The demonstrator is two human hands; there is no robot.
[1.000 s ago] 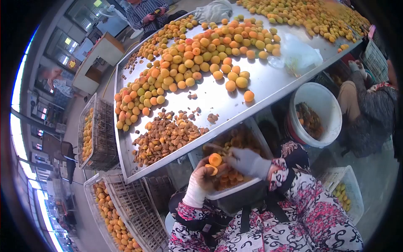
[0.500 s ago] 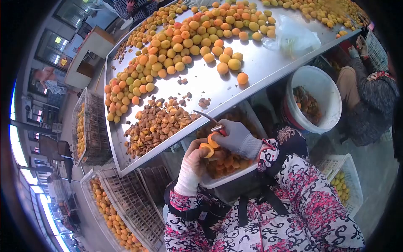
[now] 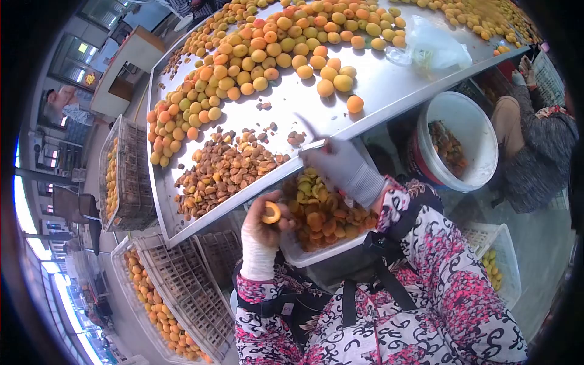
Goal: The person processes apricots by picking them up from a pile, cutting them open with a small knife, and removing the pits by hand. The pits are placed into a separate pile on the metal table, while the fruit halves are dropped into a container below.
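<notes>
My left hand [image 3: 261,234], its wrist wrapped in white bandage, grips a halved apricot [image 3: 271,212] whose cut face shows a hollow. In my grey-gloved right hand [image 3: 347,170] is a small knife [image 3: 307,126] with a curved blade, blurred and pointing over the table's near edge. Beneath both hands sits a white crate [image 3: 302,260] of halved apricots [image 3: 325,213], orange and some greenish. On the metal table [image 3: 292,100], a heap of brown apricot pits [image 3: 228,170] lies just beyond the edge, with whole apricots [image 3: 255,55] behind it.
Plastic crates [image 3: 182,280] of apricots stand at the left. A white bucket [image 3: 477,131] with scraps stands at the right, beside another person [image 3: 538,146]. A clear plastic bag [image 3: 435,45] lies on the table. Another crate [image 3: 511,261] with yellow fruit is at lower right.
My hands have parted. The left has moved left and down with an apricot half; the right has moved up toward the table edge with the knife. The crate's halves are now more exposed.
</notes>
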